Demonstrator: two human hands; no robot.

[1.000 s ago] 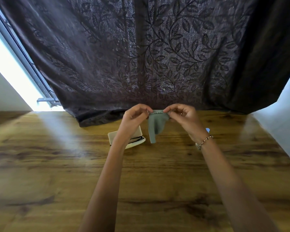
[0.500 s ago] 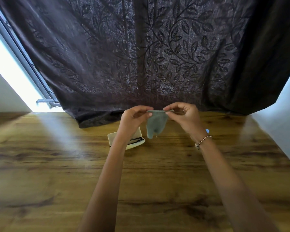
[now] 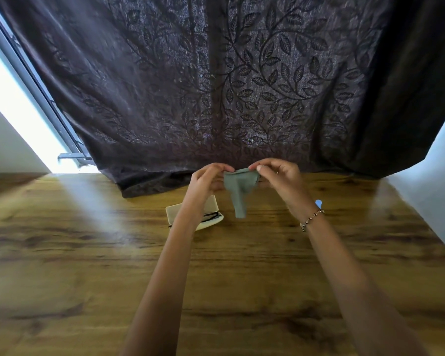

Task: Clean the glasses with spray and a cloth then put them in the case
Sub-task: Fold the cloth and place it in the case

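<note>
A grey-green cloth (image 3: 238,191) hangs in the air above the table, pinched at its top edge by both hands. My left hand (image 3: 208,179) grips the left corner and my right hand (image 3: 280,176) grips the right corner. Below my left wrist a cream glasses case (image 3: 212,202) lies open on the wooden table (image 3: 88,253), with dark glasses (image 3: 212,216) inside it, partly hidden by my forearm. A small light-blue piece (image 3: 318,203), perhaps the spray, peeks out behind my right wrist.
A dark leaf-patterned curtain (image 3: 216,86) hangs along the far edge of the table. A bright window with a metal frame (image 3: 36,86) is at the left, and a white wall (image 3: 437,181) at the right.
The cloth's lower part has shifted, hanging in a longer narrow tail now. Both hands stay at almost the same place above the case.
</note>
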